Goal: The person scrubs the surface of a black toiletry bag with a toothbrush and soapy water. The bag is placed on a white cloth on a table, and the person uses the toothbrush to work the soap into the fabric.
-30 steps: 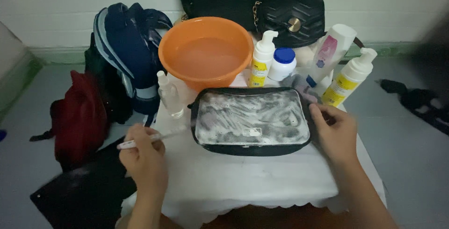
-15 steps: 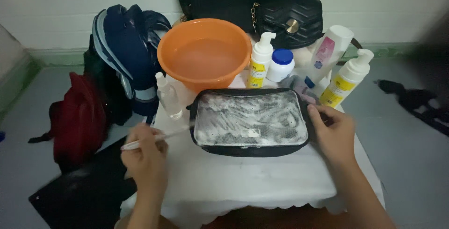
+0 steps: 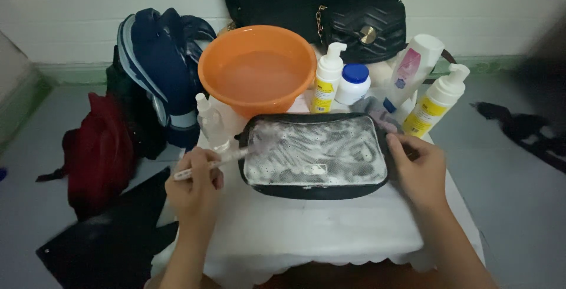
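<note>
At the centre of the frame a foam-covered black pouch [image 3: 315, 156] is laid on a white cloth [image 3: 330, 230]. A toothbrush [image 3: 227, 158] is gripped in the left hand [image 3: 191, 189], its head on the pouch's left edge. The pouch's right end is steadied by the right hand [image 3: 420, 168]. An orange basin [image 3: 256, 68] is seen above.

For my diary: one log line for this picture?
left hand: holds brush on foamy pouch | right hand: steadies pouch edge | behind: orange basin

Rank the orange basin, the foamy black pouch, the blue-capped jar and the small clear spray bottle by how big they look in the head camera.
1. Foamy black pouch and orange basin: alike, and the pouch lies nearer the camera.
2. Small clear spray bottle.
3. Blue-capped jar, only slightly smaller.
</note>
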